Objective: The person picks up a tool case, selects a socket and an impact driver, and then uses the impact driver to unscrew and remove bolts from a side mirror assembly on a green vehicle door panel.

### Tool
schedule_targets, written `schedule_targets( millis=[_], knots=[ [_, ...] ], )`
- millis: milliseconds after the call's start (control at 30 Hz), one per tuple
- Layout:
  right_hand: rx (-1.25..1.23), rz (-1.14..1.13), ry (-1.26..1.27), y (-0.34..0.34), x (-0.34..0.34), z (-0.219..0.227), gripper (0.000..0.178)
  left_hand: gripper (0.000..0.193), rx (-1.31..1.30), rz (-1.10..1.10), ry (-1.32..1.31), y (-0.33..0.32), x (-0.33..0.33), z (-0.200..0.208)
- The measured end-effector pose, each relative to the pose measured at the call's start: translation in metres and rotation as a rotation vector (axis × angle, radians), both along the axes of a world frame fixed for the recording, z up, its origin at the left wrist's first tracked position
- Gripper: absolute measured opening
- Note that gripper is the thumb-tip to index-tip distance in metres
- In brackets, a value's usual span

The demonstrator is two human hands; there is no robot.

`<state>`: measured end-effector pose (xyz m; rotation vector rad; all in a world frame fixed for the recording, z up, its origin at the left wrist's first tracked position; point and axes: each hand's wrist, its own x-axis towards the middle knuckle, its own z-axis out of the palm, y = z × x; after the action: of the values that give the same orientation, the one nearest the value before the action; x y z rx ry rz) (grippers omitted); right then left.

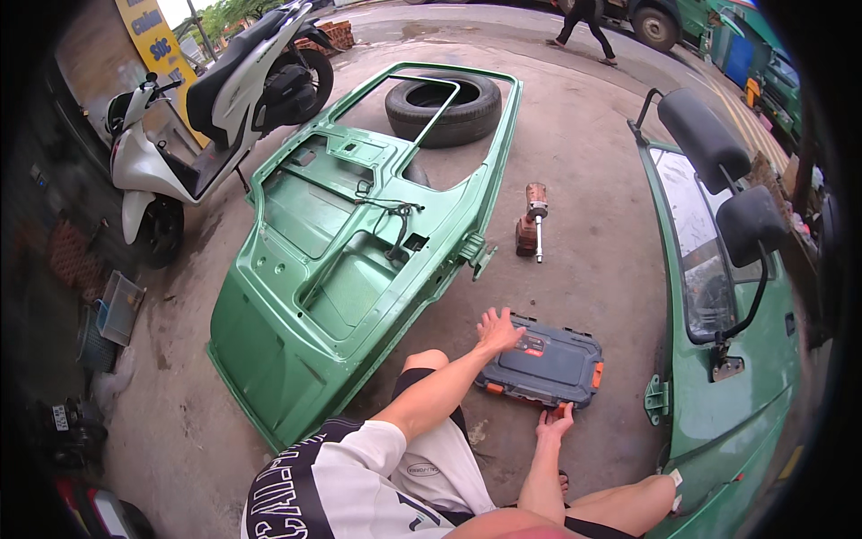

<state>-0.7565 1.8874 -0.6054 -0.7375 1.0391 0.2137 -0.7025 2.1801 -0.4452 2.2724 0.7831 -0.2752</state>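
A green vehicle door [256, 355] lies on the ground [588, 269], a tire [471, 128] showing through its window opening. Right of the door sits a dark gray case [549, 361], with a reddish power wrench [533, 199] beyond. A left hand [499, 333] spreads open on the case; the right hand [553, 422] touches an orange latch [565, 410], its grip unclear.

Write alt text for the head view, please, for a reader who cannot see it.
A bare left hand rests on a closed gray case; the right hand is at an orange latch on its near side. A green vehicle door lies to the left, a red power tool beyond the case.
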Motion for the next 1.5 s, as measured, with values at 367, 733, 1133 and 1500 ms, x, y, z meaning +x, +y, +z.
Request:
schedule_targets(
  millis=[367,733,1133,1500],
  knots=[
    [-0.758,-0.094,-0.003,0.007,0.037,0.079,0.03,0.123,-0.117,0.0,0.205,0.022,0.008,-0.064],
    [-0.815,-0.337,-0.084,-0.002,0.035,0.134,0.026,0.105,0.057,-0.367,0.221,-0.004,0.013,-0.024],
    [-0.822,0.284,-0.838,0.021,0.146,0.241,0.046,0.082,-0.934,0.351,-0.216,0.024,0.055,-0.022],
    [-1.5,1.565,-0.796,0.025,-0.017,0.097,0.054,0.072,-0.227,0.13,-0.396,0.012,0.08,-0.051]
  ],
)
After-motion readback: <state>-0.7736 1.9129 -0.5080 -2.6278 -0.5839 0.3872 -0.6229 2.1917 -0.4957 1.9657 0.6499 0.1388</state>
